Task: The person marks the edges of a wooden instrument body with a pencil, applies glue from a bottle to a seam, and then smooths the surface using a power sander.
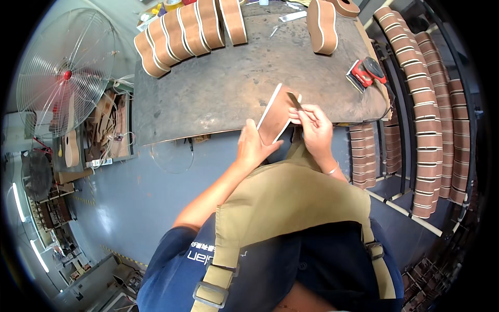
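Observation:
At the table's near edge stands a brown wooden ukulele body (274, 115) on its side, with pale binding strips along its edges. My left hand (252, 145) grips the near end of it, thumb and fingers on either side. My right hand (316, 130) pinches a thin, dark flat blade (294, 101) and holds it against the right-hand edge of the body, by the pale strip. The fingertips of that hand are close to the wood. Part of the body's near end is hidden behind my left hand.
Several similar bodies (182, 32) stand in a row at the far left of the dark table (218, 93). Another body (322, 28) and a red sander (366, 74) are to the right. Racks of stacked bodies (416, 93) stand at right, a large fan (67, 75) at left.

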### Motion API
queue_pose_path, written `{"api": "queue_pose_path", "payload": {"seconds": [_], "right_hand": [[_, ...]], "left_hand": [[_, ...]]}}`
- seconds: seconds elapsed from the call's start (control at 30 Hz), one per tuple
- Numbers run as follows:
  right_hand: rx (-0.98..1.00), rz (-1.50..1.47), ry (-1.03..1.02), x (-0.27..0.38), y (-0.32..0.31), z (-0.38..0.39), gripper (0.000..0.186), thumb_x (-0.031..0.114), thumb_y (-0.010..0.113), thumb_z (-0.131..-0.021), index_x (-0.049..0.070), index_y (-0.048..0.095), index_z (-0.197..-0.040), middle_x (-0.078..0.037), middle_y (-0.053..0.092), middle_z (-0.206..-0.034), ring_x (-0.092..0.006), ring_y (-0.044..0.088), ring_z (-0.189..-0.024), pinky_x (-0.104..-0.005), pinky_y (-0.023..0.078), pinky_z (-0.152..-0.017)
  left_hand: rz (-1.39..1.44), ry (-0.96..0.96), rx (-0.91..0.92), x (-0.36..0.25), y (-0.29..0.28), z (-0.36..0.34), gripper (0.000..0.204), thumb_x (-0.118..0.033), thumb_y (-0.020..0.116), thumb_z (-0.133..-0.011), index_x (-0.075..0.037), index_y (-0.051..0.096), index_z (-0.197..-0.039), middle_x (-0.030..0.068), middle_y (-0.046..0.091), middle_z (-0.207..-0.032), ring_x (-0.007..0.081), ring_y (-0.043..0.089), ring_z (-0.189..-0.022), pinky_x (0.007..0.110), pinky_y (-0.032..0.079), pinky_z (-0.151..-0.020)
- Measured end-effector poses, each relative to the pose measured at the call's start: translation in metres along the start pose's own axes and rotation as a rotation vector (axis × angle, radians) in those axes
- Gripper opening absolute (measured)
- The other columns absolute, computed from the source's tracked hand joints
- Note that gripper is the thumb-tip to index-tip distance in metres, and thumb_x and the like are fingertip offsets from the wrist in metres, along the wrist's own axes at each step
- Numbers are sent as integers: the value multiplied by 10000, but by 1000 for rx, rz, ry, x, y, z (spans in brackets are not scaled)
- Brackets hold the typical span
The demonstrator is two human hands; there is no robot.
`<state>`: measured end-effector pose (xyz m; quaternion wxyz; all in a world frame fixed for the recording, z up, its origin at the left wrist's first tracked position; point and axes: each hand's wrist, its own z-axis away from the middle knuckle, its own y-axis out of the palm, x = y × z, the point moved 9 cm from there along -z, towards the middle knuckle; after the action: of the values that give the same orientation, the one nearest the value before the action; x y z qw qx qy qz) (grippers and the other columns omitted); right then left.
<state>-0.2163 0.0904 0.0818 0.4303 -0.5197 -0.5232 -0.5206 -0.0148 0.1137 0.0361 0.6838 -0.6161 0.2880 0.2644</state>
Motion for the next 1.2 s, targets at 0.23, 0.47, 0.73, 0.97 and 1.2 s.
{"api": "queue_pose_path", "payload": {"seconds": [0.23,0.47,0.73,0.97,1.2], "right_hand": [[116,221,0,2,12,-19,135,24,643,-1061,-71,670,-1154,-124,811,-954,-141,783,-809,-267,639,-713],[70,31,174,-9,-18,-37,157,61,627,-1096,-76,656,-1166,-179,790,-1064,-182,772,-903,-319,632,-822],[114,562,-88,-8,-17,-124,84,53,797,-946,-11,790,-1000,-54,687,-885,-126,620,-774,-253,497,-722],[504,621,78,-80,43,-182,117,116,791,-893,31,823,-967,-124,751,-899,-240,717,-784,-360,567,-734],[662,520,14,-37,52,-160,108,61,777,-872,22,824,-961,-131,755,-897,-267,709,-765,-377,560,-716]], "left_hand": [[457,-14,277,26,37,2,550,-258,883,-927,-6,451,-1155,224,736,-1022,368,746,-905,439,583,-801],[382,-105,274,21,23,-23,687,-322,992,-768,-46,479,-1132,145,639,-1031,292,674,-886,395,574,-807],[81,254,29,-46,-54,-95,910,-365,1039,-642,-42,523,-1318,149,580,-1246,290,660,-1112,428,564,-984],[286,149,41,15,-39,-180,347,-94,794,-943,-31,723,-1278,132,692,-1142,258,713,-998,368,568,-890],[165,158,101,-15,-52,-150,159,16,719,-950,-28,807,-1074,122,693,-844,248,679,-766,374,534,-718]]}}
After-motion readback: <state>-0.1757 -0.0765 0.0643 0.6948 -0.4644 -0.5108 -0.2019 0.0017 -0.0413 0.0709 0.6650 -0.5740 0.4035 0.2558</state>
